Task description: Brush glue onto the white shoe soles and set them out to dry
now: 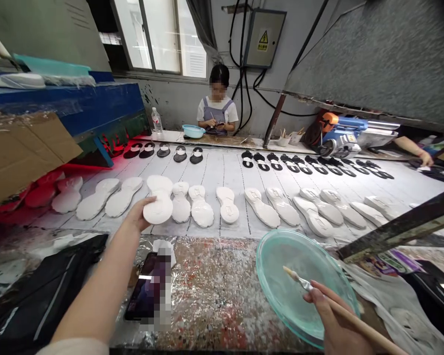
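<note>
My left hand (pixel 143 213) grips a white shoe sole (pixel 158 199) by its left edge, just over the near side of the white conveyor belt (pixel 207 170). In my right hand (pixel 323 308) is a brush (pixel 299 279) with a long wooden handle, its pale bristles pointing up and left. Below the brush lies a round turquoise basin (pixel 264 291), whose contents I cannot make out clearly. More white soles (pixel 227 204) lie in a row along the belt, on both sides of the held one.
Black shoe uppers or straps (pixel 276 161) line the belt's far side. A phone (pixel 144 286) and a black bag (pixel 55 291) lie on the plastic-covered bench. A metal bar (pixel 403 224) slants across the right. A co-worker (pixel 217 106) sits opposite; another person's hand (pixel 425 159) shows far right.
</note>
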A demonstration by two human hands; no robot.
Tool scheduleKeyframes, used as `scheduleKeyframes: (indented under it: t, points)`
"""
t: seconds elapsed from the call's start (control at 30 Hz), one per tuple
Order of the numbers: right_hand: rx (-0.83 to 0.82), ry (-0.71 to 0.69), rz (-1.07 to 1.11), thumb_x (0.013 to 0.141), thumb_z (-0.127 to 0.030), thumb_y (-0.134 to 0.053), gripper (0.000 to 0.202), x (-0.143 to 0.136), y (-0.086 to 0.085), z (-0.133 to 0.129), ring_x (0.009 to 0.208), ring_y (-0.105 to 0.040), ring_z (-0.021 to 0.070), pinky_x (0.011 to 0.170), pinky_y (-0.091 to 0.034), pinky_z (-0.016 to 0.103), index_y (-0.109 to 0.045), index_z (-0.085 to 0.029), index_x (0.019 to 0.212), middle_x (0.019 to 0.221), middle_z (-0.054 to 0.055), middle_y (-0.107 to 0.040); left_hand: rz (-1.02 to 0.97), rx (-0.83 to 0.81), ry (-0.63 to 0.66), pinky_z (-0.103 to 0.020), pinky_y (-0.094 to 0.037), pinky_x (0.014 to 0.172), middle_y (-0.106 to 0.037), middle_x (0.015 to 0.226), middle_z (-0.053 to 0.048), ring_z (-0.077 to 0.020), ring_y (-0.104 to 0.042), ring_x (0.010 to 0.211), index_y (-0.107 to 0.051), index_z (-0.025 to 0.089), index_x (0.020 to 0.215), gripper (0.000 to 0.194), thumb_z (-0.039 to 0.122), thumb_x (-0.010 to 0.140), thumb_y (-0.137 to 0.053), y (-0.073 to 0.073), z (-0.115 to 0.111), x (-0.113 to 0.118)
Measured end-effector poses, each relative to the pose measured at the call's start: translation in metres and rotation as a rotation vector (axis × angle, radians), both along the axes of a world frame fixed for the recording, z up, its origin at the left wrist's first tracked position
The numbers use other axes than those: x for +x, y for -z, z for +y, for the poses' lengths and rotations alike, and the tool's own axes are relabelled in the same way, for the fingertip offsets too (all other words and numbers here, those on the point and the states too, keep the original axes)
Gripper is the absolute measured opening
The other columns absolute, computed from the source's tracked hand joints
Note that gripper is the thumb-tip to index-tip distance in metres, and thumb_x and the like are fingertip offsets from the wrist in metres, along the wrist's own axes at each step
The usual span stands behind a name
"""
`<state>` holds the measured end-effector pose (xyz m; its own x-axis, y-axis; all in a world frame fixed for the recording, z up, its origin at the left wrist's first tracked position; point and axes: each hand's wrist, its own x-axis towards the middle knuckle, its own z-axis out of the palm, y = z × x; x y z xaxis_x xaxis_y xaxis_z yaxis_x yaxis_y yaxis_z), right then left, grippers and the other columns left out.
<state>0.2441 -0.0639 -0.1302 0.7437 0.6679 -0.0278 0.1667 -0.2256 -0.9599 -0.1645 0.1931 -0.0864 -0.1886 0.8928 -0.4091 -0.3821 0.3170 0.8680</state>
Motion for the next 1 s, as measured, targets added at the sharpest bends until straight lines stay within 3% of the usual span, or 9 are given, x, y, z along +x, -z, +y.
scheduleKeyframes:
  t: [0.1,0.17,0.33,0.47,0.63,0.8,1.0]
  points:
    - [0.124,0.040,0.047,0.060,-0.058,-0.079,0.059,0.002,0.009,0.003,0.068,-0.067,0.0199,0.068,-0.054,0.030,-0.071,-0.010,0.094,0.073,0.007,-0.071,-0.127,0.160,0.009,-0.045,-0.059,0.078,-0.072,0.107,-0.012,-0.0280,-0.070,0.091,-0.061,0.016,0.124,0.049,0.044,0.088,-0.045,-0.014,-0.032,0.037]
    - [0.147,0.043,0.059,0.059,-0.057,-0.079,0.056,0.003,0.007,0.004,0.064,-0.064,0.0186,0.067,-0.054,0.030,-0.070,-0.010,0.089,0.068,0.006,-0.068,-0.294,0.189,0.081,-0.050,-0.058,0.082,-0.070,0.114,-0.014,-0.0327,-0.069,0.100,-0.058,0.017,0.130,0.055,0.048,0.087,-0.043,-0.014,-0.055,0.066]
    - [-0.102,-0.086,-0.165,0.077,-0.061,-0.061,0.049,-0.004,-0.009,0.006,0.063,-0.059,0.0160,0.065,-0.046,0.026,-0.069,-0.013,0.082,0.061,0.003,-0.061,-0.563,-0.200,0.300,-0.044,-0.060,0.071,-0.074,0.088,-0.016,-0.0320,-0.072,0.084,-0.061,0.012,0.126,0.054,0.048,0.089,-0.043,-0.002,-0.103,0.136]
    - [-0.229,-0.153,-0.205,0.078,-0.061,-0.057,0.046,-0.012,-0.007,0.018,0.064,-0.059,0.0184,0.064,-0.041,0.027,-0.069,-0.016,0.075,0.061,0.004,-0.062,-0.686,-0.299,0.436,-0.042,-0.058,0.081,-0.075,0.091,-0.016,-0.0300,-0.073,0.089,-0.060,0.008,0.129,0.055,0.043,0.094,-0.035,0.003,-0.125,0.170]
    - [-0.304,-0.303,-0.167,0.075,-0.064,-0.057,0.050,-0.020,-0.005,0.026,0.060,-0.061,0.0207,0.064,-0.040,0.029,-0.071,-0.017,0.070,0.054,0.004,-0.061,-0.669,-0.302,0.464,-0.040,-0.058,0.083,-0.075,0.089,-0.015,-0.0282,-0.073,0.085,-0.063,0.007,0.124,0.050,0.039,0.095,-0.038,0.007,-0.134,0.185]
    - [-0.346,-0.238,-0.223,0.079,-0.065,-0.053,0.049,-0.020,-0.018,0.022,0.067,-0.060,0.0207,0.066,-0.039,0.028,-0.072,-0.020,0.078,0.063,0.004,-0.064,-0.625,-0.299,0.427,-0.037,-0.058,0.080,-0.075,0.084,-0.014,-0.0261,-0.073,0.078,-0.065,0.007,0.119,0.044,0.036,0.096,-0.040,0.011,-0.137,0.189]
    - [-0.376,-0.275,-0.239,0.076,-0.063,-0.057,0.045,-0.026,-0.022,0.024,0.071,-0.062,0.0221,0.066,-0.040,0.027,-0.072,-0.020,0.073,0.068,0.005,-0.067,-0.571,-0.320,0.383,-0.035,-0.057,0.075,-0.074,0.078,-0.013,-0.0240,-0.071,0.069,-0.068,0.006,0.105,0.037,0.034,0.094,-0.047,0.010,-0.142,0.189]
